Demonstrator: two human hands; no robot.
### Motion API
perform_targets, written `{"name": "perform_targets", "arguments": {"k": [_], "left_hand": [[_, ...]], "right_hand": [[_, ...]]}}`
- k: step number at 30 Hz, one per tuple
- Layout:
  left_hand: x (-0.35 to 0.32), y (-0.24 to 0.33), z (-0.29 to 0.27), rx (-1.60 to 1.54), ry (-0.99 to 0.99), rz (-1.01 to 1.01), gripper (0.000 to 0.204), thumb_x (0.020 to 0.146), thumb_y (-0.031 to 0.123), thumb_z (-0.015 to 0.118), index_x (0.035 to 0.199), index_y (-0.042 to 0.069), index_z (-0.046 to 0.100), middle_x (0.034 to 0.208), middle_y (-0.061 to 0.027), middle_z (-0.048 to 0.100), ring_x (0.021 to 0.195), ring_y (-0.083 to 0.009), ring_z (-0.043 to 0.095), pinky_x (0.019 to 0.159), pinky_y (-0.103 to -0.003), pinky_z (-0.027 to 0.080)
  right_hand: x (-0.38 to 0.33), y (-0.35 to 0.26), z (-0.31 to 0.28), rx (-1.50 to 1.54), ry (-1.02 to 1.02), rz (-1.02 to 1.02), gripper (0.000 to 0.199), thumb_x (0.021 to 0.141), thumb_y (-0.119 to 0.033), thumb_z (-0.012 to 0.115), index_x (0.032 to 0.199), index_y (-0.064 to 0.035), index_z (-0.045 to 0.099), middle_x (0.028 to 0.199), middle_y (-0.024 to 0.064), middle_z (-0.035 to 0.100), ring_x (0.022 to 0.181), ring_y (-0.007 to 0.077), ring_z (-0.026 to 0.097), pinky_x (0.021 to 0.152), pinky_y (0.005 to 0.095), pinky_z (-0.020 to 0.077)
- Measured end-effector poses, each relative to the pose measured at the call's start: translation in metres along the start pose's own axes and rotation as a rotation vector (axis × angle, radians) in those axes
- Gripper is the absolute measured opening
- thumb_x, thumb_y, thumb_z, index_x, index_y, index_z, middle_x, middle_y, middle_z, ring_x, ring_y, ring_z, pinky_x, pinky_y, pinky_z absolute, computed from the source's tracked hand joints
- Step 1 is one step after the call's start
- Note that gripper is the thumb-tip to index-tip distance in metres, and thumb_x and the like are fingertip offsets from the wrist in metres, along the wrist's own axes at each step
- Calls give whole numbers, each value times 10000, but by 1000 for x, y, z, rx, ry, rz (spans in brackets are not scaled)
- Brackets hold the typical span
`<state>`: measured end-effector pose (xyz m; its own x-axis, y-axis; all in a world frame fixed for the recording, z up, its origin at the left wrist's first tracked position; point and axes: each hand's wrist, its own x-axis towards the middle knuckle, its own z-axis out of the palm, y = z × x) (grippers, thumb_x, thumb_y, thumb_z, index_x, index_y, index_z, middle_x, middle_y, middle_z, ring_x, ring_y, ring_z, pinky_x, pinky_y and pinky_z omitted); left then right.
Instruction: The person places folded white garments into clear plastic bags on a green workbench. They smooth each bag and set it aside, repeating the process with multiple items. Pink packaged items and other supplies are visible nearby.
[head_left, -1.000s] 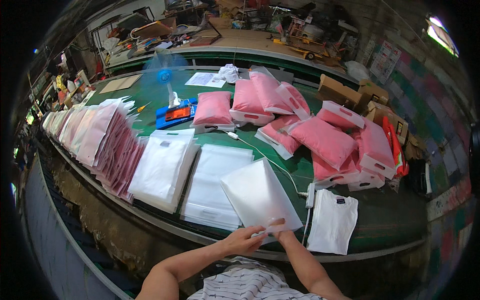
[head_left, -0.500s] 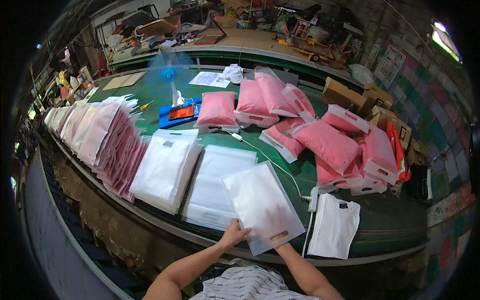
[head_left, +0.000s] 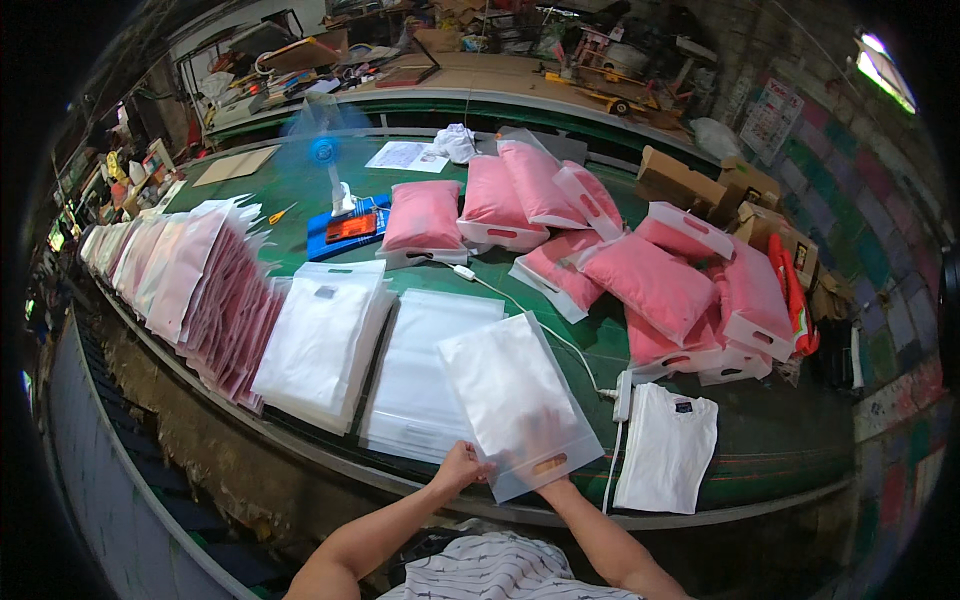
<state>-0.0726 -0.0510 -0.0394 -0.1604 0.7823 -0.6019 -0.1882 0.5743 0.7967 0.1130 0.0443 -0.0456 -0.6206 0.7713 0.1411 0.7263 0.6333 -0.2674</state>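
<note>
The frosted bag [head_left: 500,380], above the surface [head_left: 765,440] near the white shirt [head_left: 665,455], was probably light, pliant and slick, best taken by its margin, where the left hand [head_left: 463,468] pinched it; whether the right hand [head_left: 549,464], showing through, gripped was unclear.

A frosted, translucent plastic bag [head_left: 505,375], rectangular and fairly flat, is held at a slant to the left of the folded white T-shirt [head_left: 660,455], apart from it. Bright white shows through most of its body (the margins along the right side and near end look clearer), and an oval handle hole pierces the end nearest the person
</note>
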Motion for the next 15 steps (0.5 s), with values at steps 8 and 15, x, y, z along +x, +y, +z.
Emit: {"name": "perform_targets", "arguments": {"k": [8, 15], "left_hand": [[-3, -8, -2, 6, -87, -12, 437, 783, 27, 819, 1091, -54, 520, 847, -115, 661, 733, -176, 671, 640, -289, 568], [-5, -7, -1, -20, -104, -9, 442, 790, 18, 809, 1112, -73, 521, 883, -123, 667, 756, -192, 685, 669, -293, 574]], "right_hand": [[-96, 19, -29, 151, 37, -66, 367, 834, -197, 695, 1142, -5, 645, 1265, 230, 596, 1175, 406, 567, 1016, 512, 431], [-89, 6, -61, 229, 251, -216, 311, 734, -87, 664, 1039, -33, 663, 1122, 124, 621, 1050, 320, 592, 966, 495, 439]]}}
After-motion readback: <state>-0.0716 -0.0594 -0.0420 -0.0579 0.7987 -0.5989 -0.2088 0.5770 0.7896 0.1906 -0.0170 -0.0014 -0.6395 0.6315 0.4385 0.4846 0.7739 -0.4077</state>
